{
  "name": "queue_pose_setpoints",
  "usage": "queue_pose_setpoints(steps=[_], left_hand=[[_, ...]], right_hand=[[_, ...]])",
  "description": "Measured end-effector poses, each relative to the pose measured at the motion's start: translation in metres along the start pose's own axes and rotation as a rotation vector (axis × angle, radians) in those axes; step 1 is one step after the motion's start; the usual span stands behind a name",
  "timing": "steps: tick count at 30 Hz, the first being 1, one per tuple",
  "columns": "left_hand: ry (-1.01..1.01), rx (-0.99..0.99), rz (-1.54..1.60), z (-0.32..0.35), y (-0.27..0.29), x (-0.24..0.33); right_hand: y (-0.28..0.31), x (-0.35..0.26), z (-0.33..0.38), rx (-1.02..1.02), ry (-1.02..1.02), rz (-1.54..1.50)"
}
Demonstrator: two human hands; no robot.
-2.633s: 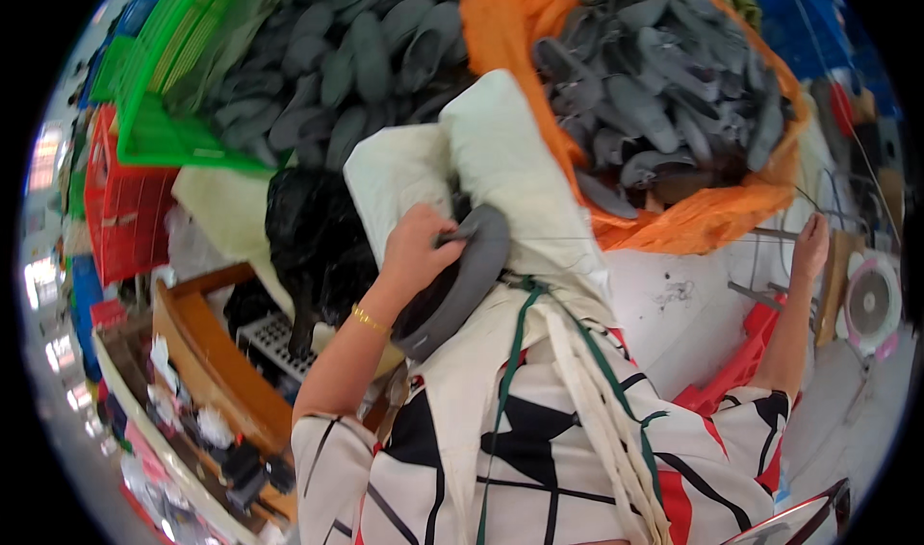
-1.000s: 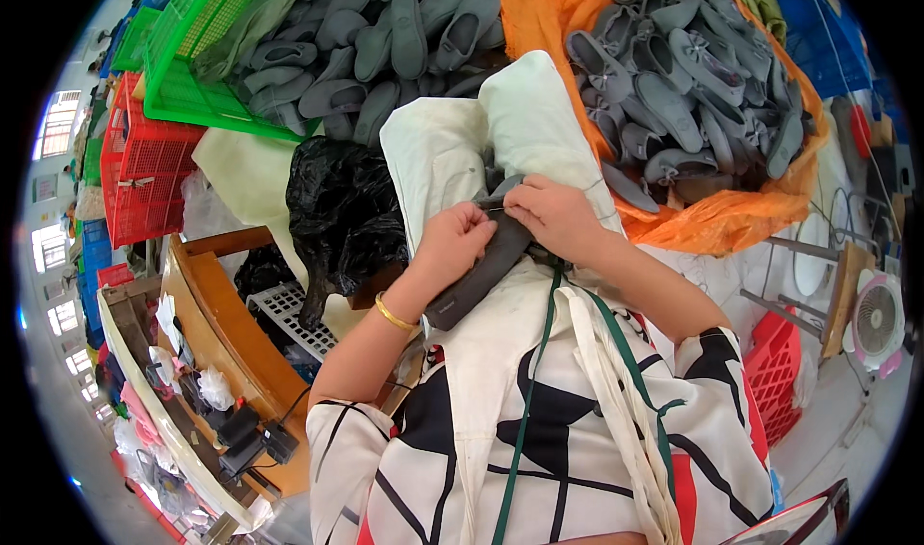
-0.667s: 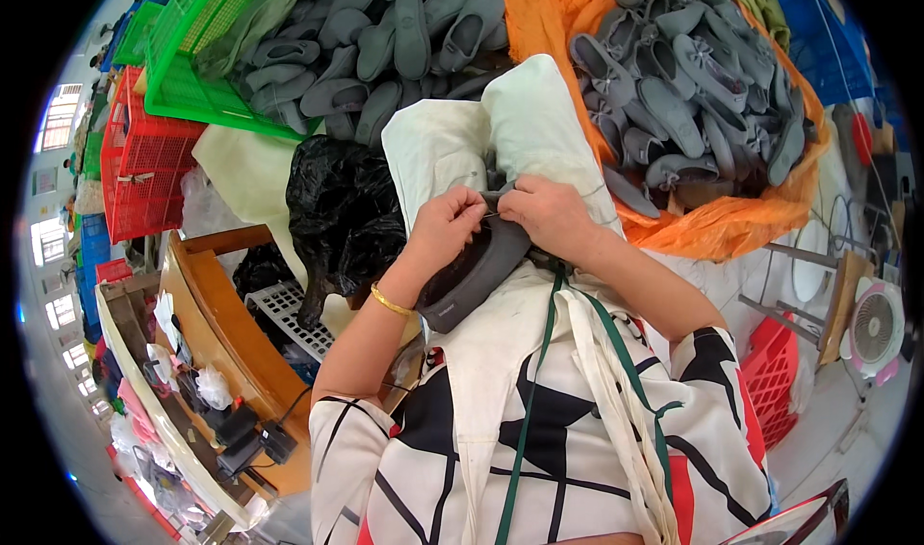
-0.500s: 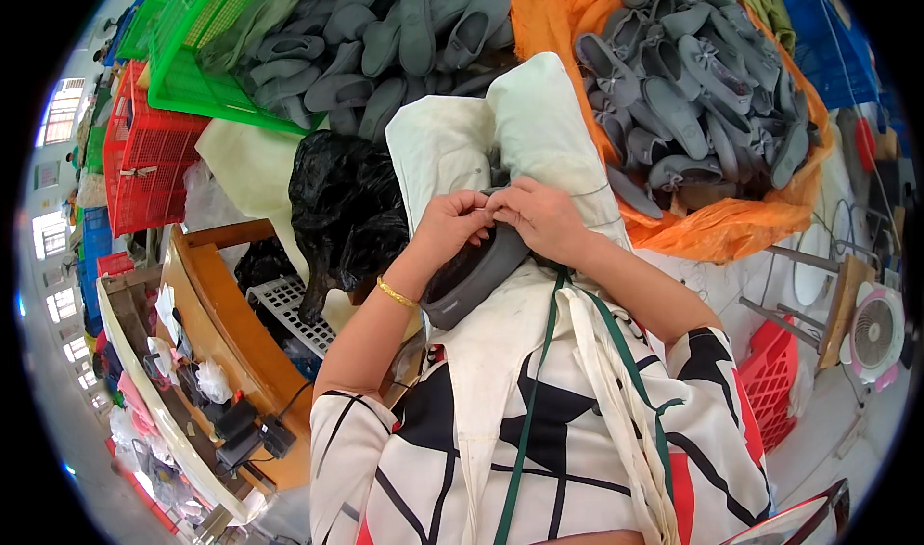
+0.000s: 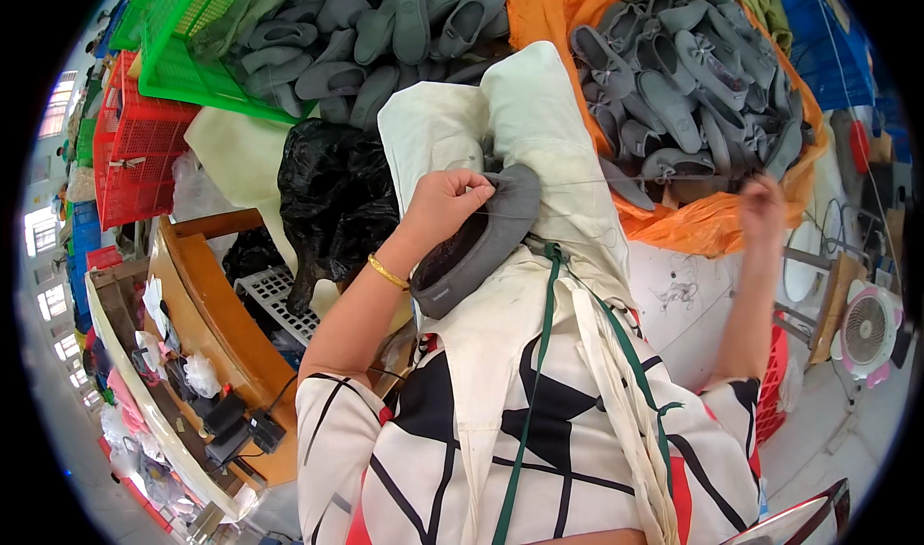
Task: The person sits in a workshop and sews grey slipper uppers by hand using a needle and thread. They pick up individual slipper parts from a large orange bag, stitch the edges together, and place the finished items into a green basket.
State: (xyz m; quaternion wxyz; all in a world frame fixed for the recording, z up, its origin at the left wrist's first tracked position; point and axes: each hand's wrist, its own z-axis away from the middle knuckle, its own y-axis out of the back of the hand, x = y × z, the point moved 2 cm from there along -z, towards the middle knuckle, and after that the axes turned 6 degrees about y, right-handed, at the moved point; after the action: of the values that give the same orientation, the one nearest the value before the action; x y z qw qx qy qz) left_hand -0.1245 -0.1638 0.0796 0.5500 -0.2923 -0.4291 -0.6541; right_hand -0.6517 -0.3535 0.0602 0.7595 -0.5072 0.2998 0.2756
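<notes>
A dark grey slip-on shoe (image 5: 481, 247) lies across my lap on the pale apron (image 5: 544, 146), its opening turned up. My left hand (image 5: 450, 202) is closed in a pinch at the shoe's upper edge. Far out to the right, my right hand (image 5: 762, 203) is raised near the orange sack, somewhat blurred, its fingers drawn together. A thin thread (image 5: 626, 177) stretches taut from the shoe across to it. Whether a needle is in those fingers is too small to tell.
Ahead stand a green crate (image 5: 183, 64) with many grey shoes and an orange sack (image 5: 712, 228) of grey shoes with bows. A black plastic bag (image 5: 327, 199) and a wooden table (image 5: 226, 338) are on the left. A fan (image 5: 866, 329) and a red basket (image 5: 773, 381) are on the right.
Both hands were together at the shoe's edge. My right hand has swung far out to the right, drawing the thread out; my left hand has stayed at the shoe.
</notes>
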Motion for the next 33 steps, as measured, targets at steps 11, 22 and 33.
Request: queue_pose_setpoints(steps=[11, 22, 33], left_hand=[[0.081, -0.035, -0.011, -0.007, 0.001, -0.001], [0.034, -0.047, -0.029, -0.007, 0.000, 0.001], [-0.101, 0.010, -0.106, -0.003, -0.003, 0.003]], right_hand=[[-0.043, 0.024, 0.057, -0.147, 0.367, 0.598], [-0.190, 0.191, 0.174, -1.245, 0.735, 1.564], [-0.160, 0.181, 0.133, -0.607, 0.093, 0.829]])
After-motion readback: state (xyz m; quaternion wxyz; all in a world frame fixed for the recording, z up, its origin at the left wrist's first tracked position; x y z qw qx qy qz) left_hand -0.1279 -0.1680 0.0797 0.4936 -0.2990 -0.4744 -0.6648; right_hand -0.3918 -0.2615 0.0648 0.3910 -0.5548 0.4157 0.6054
